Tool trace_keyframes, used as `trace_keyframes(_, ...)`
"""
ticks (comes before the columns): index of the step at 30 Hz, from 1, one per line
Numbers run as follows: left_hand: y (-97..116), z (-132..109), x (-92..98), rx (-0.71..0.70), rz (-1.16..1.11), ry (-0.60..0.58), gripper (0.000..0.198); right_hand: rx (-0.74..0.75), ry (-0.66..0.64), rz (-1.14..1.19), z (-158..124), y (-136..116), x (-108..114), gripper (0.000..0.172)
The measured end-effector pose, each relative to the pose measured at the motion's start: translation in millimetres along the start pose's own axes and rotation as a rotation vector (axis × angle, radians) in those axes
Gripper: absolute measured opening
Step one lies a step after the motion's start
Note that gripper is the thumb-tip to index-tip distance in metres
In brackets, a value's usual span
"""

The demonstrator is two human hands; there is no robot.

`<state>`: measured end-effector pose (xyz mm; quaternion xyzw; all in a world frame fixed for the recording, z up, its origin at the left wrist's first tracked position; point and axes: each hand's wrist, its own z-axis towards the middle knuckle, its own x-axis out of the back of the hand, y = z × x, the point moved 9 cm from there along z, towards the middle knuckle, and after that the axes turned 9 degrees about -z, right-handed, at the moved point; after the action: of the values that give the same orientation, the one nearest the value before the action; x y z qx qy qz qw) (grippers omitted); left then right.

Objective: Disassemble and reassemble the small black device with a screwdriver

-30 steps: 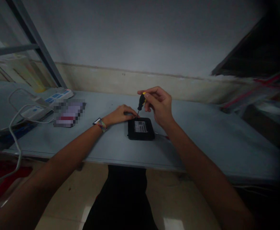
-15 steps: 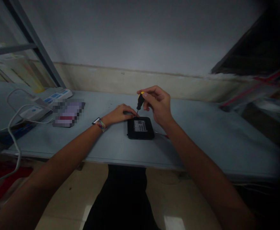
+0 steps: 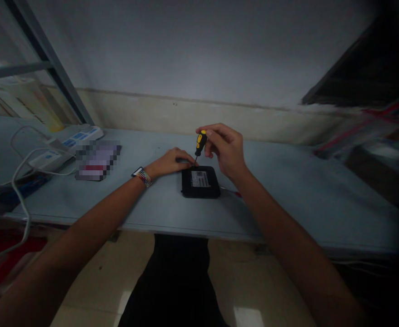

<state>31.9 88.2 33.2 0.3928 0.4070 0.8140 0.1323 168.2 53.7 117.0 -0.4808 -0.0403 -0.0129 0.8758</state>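
Observation:
A small black box point(image 3: 200, 182) with a white label lies flat on the grey table point(image 3: 288, 190). My right hand point(image 3: 225, 150) pinches a short screwdriver point(image 3: 199, 145) with a black and yellow handle, held nearly upright with its tip at the box's far left corner. My left hand point(image 3: 171, 162) rests flat against the box's far left edge, fingers spread on the table beside the screwdriver tip. A coloured band sits on my left wrist point(image 3: 144, 177).
A white power strip point(image 3: 80, 135) and white cables point(image 3: 22, 181) lie at the table's left end, with a blurred-out item point(image 3: 95, 160) beside them. A metal shelf frame point(image 3: 46, 54) rises at the left. Red-trimmed clutter point(image 3: 366, 131) sits at the right. A thin red thing point(image 3: 235, 194) pokes out by the box.
The screwdriver's handle has turned slightly in my right fingers, showing more yellow. Both hands and the box stay where they were.

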Motion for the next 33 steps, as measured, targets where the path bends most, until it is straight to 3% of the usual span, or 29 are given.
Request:
trace_keyframes(11,-2.9,-0.3,0.1,0.006,-0.005,0.016,0.026,-0.040,-0.069,0.063,-1.1,4.2,-5.3,0.042)
trace_keyframes(19,-0.6,-0.2,0.0,0.013,0.019,0.006,0.027,-0.017,0.007,-0.011,-1.3,-3.7,-0.2,0.041)
trace_keyframes(27,-3.9,0.3,-0.3,0.017,-0.001,-0.008,0.028,-0.069,-0.059,0.080,-2.4,2.2,-5.3,0.040)
trace_keyframes(33,-2.3,0.2,0.6,-0.012,-0.008,0.010,0.027,-0.012,0.000,0.018,-3.1,-5.1,-3.4,0.038)
